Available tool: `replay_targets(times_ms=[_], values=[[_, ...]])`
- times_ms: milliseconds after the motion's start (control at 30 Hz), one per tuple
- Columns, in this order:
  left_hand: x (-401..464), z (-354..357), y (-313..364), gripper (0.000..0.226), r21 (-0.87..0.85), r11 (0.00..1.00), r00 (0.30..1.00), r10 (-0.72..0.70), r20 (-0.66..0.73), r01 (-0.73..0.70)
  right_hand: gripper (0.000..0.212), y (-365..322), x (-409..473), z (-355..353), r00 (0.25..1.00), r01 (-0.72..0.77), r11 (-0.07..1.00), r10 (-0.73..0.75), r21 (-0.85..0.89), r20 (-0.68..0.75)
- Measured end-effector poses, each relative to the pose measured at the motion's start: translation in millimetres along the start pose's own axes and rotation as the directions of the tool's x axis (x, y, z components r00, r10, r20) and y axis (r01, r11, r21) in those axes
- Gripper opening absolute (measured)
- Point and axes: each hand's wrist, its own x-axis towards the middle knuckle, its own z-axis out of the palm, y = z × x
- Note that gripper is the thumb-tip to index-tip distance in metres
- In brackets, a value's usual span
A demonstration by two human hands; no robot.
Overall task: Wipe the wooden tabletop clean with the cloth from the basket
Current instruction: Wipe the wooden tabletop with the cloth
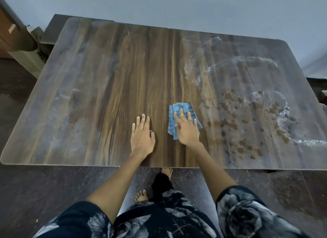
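Pale blue-grey walls back a wooden tabletop [123, 75] that fills most of the head view, its grain running from the near edge toward 12 o'clock. Dark speckled floor [44, 188] shows below the near edge, along with two bare feet and a dark floral garment [159, 221].

Just right of centre, near the front edge, lies a blue cloth [178, 110], folded into a rough rectangle with its long axis running from 6 to 12 o'clock, tilted slightly toward 11. Its weave looks ribbed and mottled in lighter and darker blue, with a loose corner sticking out at 4 o'clock.

On it rests the right hand [186, 129], palm down, fingers straight and spread, pressing the cloth flat against the wood. At 9 o'clock from the cloth, the left hand [142, 135] lies flat on the bare wood, fingers straight and close together, pointing to 12 o'clock and holding nothing.

From the cloth toward 3 o'clock, the surface carries a whitish film [261, 89] with curved streaks and many brown spots [230, 124]. Fainter grey haze covers the far left side.
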Motion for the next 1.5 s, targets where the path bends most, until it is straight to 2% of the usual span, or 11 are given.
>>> replay_targets(times_ms=[133,267,367,533,633,767,900,1067,1167,1367,1500], values=[[31.9,0.1,5.0,0.053,0.014,1.000,1.000,-0.003,-0.009,0.003,0.050,-2.5,1.0,7.2,0.987,0.156,0.986,-0.157,-0.059,-0.010],[62.4,0.9,13.1,0.053,0.036,0.999,1.000,-0.001,-0.014,0.001,0.048,35.1,-9.7,11.1,0.924,0.382,0.909,-0.377,-0.166,0.060],[87.1,3.1,24.9,0.054,0.035,0.999,1.000,0.000,-0.009,0.000,0.049,66.4,-3.4,1.9,0.909,0.417,0.888,-0.405,-0.195,0.098],[126.7,7.7,48.8,0.052,0.071,0.997,0.999,0.043,0.022,-0.044,0.057,93.7,66.7,-42.7,0.941,0.337,0.941,-0.335,-0.039,0.040],[152.4,9.8,66.1,0.053,0.092,0.991,0.994,0.092,0.050,-0.097,0.046,103.3,135.6,-64.8,0.973,0.225,0.973,-0.227,-0.044,-0.034],[189.6,11.2,85.9,0.054,0.082,0.990,0.991,0.112,0.070,-0.117,0.049,83.7,219.6,-92.4,0.995,0.085,0.996,-0.086,-0.025,-0.051],[232.1,10.9,89.8,0.056,0.097,0.991,0.994,0.082,0.066,-0.088,0.053,55.3,242.7,-95.2,0.988,0.147,0.988,-0.149,-0.036,-0.050],[271.9,7.6,82.4,0.054,0.125,0.988,0.995,0.082,0.053,-0.088,0.068,70.0,198.2,-70.7,0.956,0.288,0.951,-0.292,-0.117,-0.023],[287.7,4.6,81.0,0.054,0.139,0.985,0.994,0.098,0.049,-0.104,0.075,87.8,197.6,-73.9,0.963,0.267,0.954,-0.270,-0.137,-0.007],[324.8,-1.4,85.9,0.054,0.156,0.978,0.990,0.131,0.059,-0.139,0.059,88.2,283.0,-113.7,0.988,0.086,0.995,-0.091,-0.045,-0.123],[350.3,-3.2,91.5,0.054,0.152,0.980,0.991,0.117,0.070,-0.126,0.058,60.9,332.9,-127.9,0.994,0.048,0.999,-0.048,0.000,-0.103]])
